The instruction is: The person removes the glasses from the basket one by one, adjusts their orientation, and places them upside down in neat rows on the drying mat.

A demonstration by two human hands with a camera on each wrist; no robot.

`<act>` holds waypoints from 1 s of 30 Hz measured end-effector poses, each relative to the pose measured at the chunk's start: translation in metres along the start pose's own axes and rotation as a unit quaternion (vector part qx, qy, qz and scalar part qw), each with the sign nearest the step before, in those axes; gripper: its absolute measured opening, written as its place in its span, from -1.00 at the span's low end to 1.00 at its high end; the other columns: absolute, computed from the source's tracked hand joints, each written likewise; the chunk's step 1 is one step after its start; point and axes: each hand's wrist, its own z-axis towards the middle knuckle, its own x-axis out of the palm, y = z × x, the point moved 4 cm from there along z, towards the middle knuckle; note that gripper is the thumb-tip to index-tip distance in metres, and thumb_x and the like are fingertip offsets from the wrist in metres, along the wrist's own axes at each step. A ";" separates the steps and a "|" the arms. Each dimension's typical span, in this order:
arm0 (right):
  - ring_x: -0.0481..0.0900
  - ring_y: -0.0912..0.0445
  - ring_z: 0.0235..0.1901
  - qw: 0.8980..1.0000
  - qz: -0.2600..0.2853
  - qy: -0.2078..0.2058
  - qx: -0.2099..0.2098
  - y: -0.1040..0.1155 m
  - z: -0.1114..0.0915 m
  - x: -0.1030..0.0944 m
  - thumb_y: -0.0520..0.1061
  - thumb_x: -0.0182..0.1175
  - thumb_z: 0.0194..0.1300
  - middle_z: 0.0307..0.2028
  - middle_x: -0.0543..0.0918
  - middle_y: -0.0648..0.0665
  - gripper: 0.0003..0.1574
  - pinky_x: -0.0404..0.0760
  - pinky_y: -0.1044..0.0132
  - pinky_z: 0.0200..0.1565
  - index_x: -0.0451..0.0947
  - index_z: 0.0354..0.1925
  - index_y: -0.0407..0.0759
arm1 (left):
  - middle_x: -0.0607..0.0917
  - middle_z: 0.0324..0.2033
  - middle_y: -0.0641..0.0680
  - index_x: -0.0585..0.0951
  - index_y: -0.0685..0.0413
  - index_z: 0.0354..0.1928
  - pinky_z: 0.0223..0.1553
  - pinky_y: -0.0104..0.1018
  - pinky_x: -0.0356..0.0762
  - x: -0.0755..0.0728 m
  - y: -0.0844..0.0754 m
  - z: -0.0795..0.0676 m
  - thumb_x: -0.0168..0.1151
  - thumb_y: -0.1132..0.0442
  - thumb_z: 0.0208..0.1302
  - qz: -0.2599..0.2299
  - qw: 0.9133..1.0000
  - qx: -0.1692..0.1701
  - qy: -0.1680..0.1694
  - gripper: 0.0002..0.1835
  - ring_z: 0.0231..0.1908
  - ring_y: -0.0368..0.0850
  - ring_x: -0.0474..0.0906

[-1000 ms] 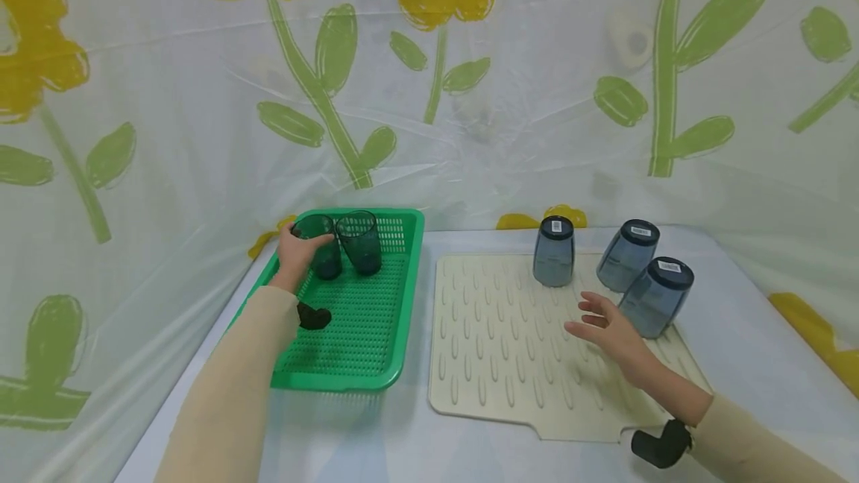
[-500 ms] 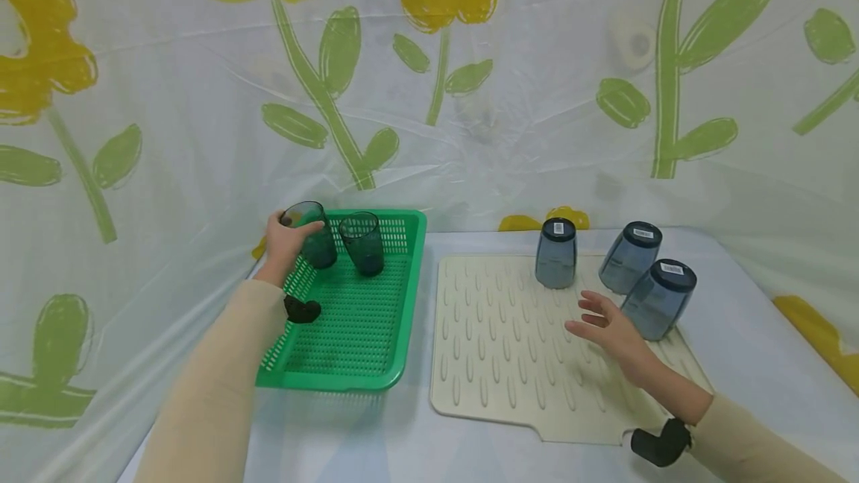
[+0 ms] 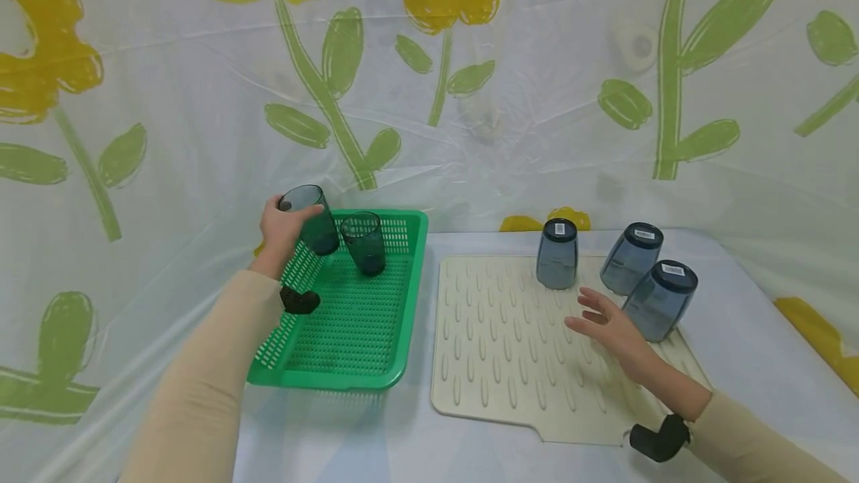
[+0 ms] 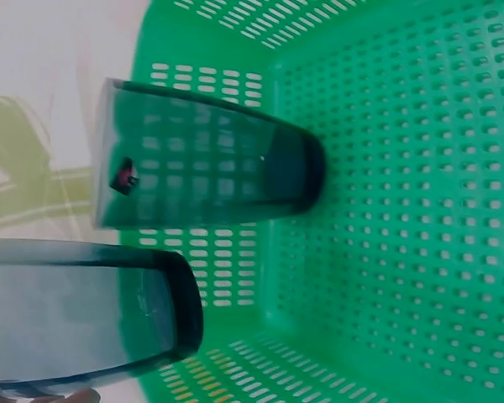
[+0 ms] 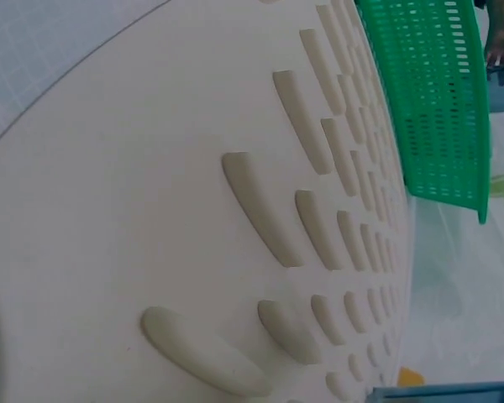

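Observation:
My left hand (image 3: 280, 233) grips a dark blue-grey drinking glass (image 3: 318, 233) near its rim, mouth up and tilted, above the back left of a green plastic basket (image 3: 396, 364). A matching glass (image 3: 371, 252) stands in the basket's back, leaning a little; the left wrist view shows this second glass (image 4: 210, 159) against the slotted wall, apart from the held glass (image 4: 76, 311). Over a beige ridged drying mat (image 3: 483, 349), my right hand (image 3: 614, 330) hovers with relaxed fingers and holds nothing. Closest to it is an upside-down glass (image 3: 658, 304).
Two more upside-down glasses stand at the mat's back, one in the middle (image 3: 556, 256) and another glass (image 3: 629, 259) to its right. A white sheet with printed flowers (image 3: 537, 95) hangs behind the white table (image 3: 335, 438).
My left hand has lifted the glass from the basket floor, moving up and slightly left. The right hand and the other glasses have stayed in place.

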 end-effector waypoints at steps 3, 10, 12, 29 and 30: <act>0.00 -0.29 0.31 1.000 0.000 0.002 0.001 0.001 0.000 0.000 0.12 0.17 0.22 0.36 -0.04 -0.40 0.10 0.15 -0.22 0.21 -0.25 0.42 -0.25 | 0.06 0.38 0.09 -0.04 -0.03 0.43 0.26 -0.09 0.18 0.000 -0.005 0.000 0.29 0.00 0.09 -0.007 1.000 0.007 -0.002 -0.04 0.34 0.02 0.03; -0.01 -0.30 0.32 1.000 -0.001 -0.001 -0.001 0.003 0.002 -0.002 0.15 0.18 0.20 0.36 -0.03 -0.40 0.13 0.15 -0.22 0.21 -0.25 0.42 -0.23 | 0.13 0.35 0.08 -0.03 -0.02 0.42 0.25 -0.14 0.20 -0.001 -0.019 -0.005 0.30 0.02 0.08 -0.021 0.999 0.031 -0.012 -0.05 0.32 -0.03 0.08; -0.01 -0.30 0.31 1.000 0.000 0.000 -0.002 0.004 0.002 -0.002 0.15 0.18 0.20 0.36 -0.03 -0.40 0.12 0.15 -0.22 0.21 -0.25 0.42 -0.24 | 0.16 0.34 0.07 -0.01 -0.02 0.42 0.24 -0.16 0.21 -0.001 -0.023 -0.006 0.31 0.03 0.07 -0.026 0.999 0.038 -0.020 -0.05 0.31 -0.04 0.10; 0.02 -0.30 0.31 1.000 0.004 0.002 -0.008 0.009 0.005 0.000 0.10 0.17 0.23 0.36 -0.04 -0.41 0.09 0.14 -0.23 0.21 -0.24 0.42 -0.26 | 0.25 0.28 0.08 0.06 0.03 0.40 0.23 -0.24 0.24 0.010 -0.057 -0.020 0.34 0.09 0.05 -0.101 0.992 0.072 -0.026 -0.08 0.27 -0.12 0.16; 0.01 -0.30 0.31 1.000 0.005 0.003 -0.007 0.009 0.005 0.000 0.10 0.17 0.23 0.36 -0.04 -0.41 0.09 0.14 -0.23 0.21 -0.24 0.42 -0.26 | 0.24 0.28 0.08 0.05 0.03 0.40 0.23 -0.24 0.24 0.012 -0.058 -0.021 0.34 0.09 0.05 -0.105 0.992 0.072 -0.022 -0.08 0.28 -0.13 0.15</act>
